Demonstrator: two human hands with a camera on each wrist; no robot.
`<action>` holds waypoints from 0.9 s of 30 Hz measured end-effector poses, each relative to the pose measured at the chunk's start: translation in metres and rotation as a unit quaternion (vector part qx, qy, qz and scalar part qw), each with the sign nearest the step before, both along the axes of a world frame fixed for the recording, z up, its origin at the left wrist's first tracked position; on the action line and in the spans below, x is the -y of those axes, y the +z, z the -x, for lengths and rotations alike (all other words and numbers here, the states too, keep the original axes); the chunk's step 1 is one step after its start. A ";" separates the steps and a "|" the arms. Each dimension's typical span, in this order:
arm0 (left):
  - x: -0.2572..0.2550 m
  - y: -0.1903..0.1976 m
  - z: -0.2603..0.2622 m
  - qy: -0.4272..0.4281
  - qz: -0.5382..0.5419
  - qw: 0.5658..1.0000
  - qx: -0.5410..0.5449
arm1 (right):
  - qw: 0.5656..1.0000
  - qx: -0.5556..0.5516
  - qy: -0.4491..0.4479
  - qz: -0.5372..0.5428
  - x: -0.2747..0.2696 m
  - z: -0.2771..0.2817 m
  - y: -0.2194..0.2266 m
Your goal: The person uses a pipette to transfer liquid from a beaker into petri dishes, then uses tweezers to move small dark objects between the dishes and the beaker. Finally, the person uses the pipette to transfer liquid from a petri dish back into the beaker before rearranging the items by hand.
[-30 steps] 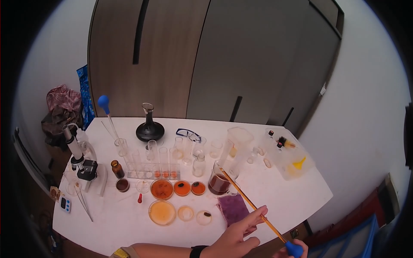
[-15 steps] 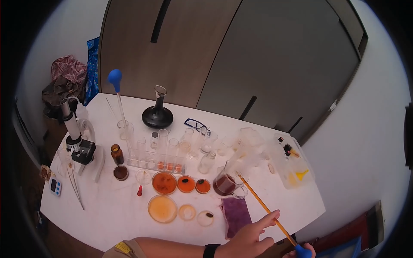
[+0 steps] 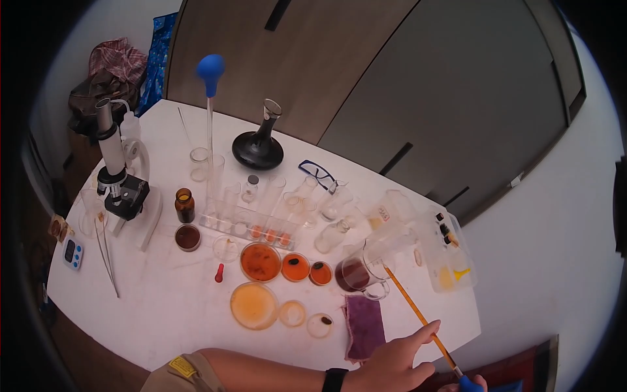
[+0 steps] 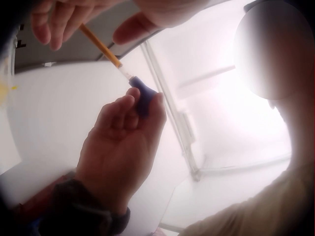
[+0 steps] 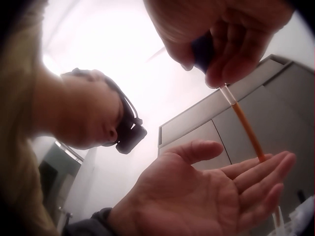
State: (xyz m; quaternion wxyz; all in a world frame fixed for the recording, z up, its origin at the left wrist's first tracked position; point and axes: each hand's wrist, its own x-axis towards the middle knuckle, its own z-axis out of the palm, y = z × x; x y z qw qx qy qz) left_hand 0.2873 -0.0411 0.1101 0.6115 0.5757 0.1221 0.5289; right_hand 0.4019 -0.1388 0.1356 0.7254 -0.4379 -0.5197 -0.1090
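Orange-brown liquid fills most of a glass pipette (image 3: 415, 307), which slants over the table's right side in the head view. Its tip lies at the rim of a glass jug (image 3: 354, 276) holding dark red liquid; whether it is inside cannot be told. My right hand (image 5: 231, 34) pinches the pipette's blue bulb (image 4: 142, 96). My left hand (image 3: 395, 362) touches the middle of the tube with extended fingers, and its palm faces up in the right wrist view. A folded purple cloth (image 3: 366, 326) lies beside the left hand.
Petri dishes (image 3: 260, 262), a test tube rack (image 3: 245, 230) and small flasks stand left of the jug. Further off are a microscope (image 3: 121, 176), a black-filled flask (image 3: 258, 150) and a second blue-bulbed pipette (image 3: 210, 117). A clear tray (image 3: 450, 258) stands at the right.
The head view has tilted and shifted, so the table's things appear moved and turned. Both hands keep their hold and touch on the pipette, whose tip stays by the jug.
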 end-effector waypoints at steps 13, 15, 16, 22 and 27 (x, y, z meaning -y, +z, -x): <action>-0.003 0.007 0.012 -0.133 0.073 0.988 -0.024 | 0.997 -0.001 0.072 -0.026 -0.005 0.010 0.008; 0.000 0.005 0.004 0.014 -0.001 1.000 0.009 | 0.996 -0.009 0.081 -0.028 -0.004 0.008 0.009; 0.000 0.005 0.004 0.013 -0.001 1.000 0.010 | 0.996 -0.008 0.080 -0.028 -0.004 0.008 0.010; -0.005 0.028 0.031 -0.150 0.110 0.981 -0.062 | 0.997 -0.008 0.076 -0.024 -0.007 0.011 0.011; -0.001 0.011 0.009 0.027 -0.001 1.000 0.009 | 0.997 0.000 0.077 -0.027 -0.009 0.012 0.010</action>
